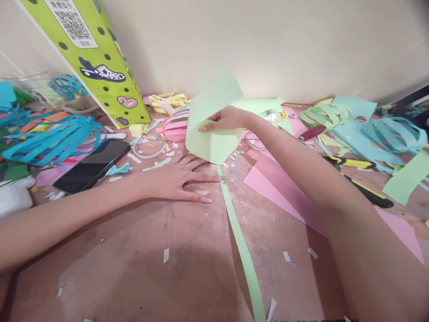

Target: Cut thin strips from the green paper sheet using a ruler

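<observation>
My right hand pinches a pale green paper sheet between thumb and fingers and holds it up off the table; its upper part is blurred. Lying flat with fingers spread, my left hand is left of and below the sheet. Its index fingertip touches a long narrow green strip near the strip's upper end. The strip runs from under the sheet down to the table's front edge.
A tall green box stands at the back left. A black phone, blue paper strips and a tape roll lie left. Pink paper, yellow-black cutters and a blue paper lantern are right.
</observation>
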### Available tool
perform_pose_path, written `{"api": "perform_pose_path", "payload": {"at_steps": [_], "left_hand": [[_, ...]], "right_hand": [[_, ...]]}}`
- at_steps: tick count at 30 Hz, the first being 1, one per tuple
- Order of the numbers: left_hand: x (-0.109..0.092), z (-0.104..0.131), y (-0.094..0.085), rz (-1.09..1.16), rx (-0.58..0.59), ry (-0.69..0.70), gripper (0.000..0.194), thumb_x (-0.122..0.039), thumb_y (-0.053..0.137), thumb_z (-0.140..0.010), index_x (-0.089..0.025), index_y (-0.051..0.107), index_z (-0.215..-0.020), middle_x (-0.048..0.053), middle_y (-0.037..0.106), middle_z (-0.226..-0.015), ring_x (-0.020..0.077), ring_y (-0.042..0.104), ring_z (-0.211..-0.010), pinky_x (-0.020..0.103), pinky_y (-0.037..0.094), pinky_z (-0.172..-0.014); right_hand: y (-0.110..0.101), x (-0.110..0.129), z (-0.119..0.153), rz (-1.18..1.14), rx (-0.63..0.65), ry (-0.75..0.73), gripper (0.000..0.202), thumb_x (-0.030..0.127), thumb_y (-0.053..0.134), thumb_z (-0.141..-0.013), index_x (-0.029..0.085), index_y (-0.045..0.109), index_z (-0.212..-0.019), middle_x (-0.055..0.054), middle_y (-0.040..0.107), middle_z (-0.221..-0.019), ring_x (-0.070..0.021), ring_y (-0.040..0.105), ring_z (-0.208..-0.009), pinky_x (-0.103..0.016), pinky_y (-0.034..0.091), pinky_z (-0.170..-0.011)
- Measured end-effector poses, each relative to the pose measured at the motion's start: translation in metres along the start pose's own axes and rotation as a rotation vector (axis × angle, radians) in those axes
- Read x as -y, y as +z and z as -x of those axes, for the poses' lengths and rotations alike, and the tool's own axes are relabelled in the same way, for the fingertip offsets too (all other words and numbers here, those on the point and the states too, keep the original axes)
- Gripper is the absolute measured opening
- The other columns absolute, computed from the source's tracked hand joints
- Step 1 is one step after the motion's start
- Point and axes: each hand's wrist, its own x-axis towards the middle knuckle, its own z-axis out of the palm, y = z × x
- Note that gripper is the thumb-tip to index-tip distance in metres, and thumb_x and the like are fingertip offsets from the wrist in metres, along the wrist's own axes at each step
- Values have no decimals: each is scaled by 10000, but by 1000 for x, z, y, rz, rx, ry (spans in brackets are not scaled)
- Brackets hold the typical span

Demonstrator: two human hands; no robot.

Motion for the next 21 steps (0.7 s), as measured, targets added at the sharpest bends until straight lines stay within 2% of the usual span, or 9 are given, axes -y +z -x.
{"api": "perform_pose_path", "payload": {"at_steps": [4, 10, 14, 21], "left_hand": [[0, 0, 0, 5, 10, -12, 715, -836, 481, -972, -498, 501, -1602, 67, 284, -1785, 447, 216, -1636, 712, 133, -1293], [1, 1, 1, 37, 22, -25, 712, -832, 503, -966, -511, 494, -1602, 7, 155, -1829, 495, 201, -1630, 730, 150, -1287], [2, 2, 1, 61, 32, -25, 703, -819, 519, -972, -532, 463, -1611, 2, 106, -1838, 468, 123, -1662, 733, 128, -1294], [0, 2, -1, 52, 46, -29, 709, -808, 506, -988, -493, 468, -1621, 42, 85, -1839, 465, 106, -1667, 744, 122, -1287]], "right_hand": [[-2, 10, 1, 52, 37, 26, 551, 487, 734, -944, 216, 389, -611, 44, 369, -615, -103, 321, -616, -306, 253, -586], [-6, 7, -7, 39, -28, 20, 631, 435, 766, -935, 223, 269, -608, 62, 245, -617, -96, 237, -602, -320, 164, -592], [-5, 4, -10, 6, -73, -20, 645, 395, 766, -939, 228, 239, -606, 65, 200, -631, -96, 208, -601, -331, 141, -605], [0, -1, -17, 8, -125, -21, 632, 338, 767, -947, 233, 230, -631, 77, 181, -642, -91, 192, -617, -316, 134, -606]]}}
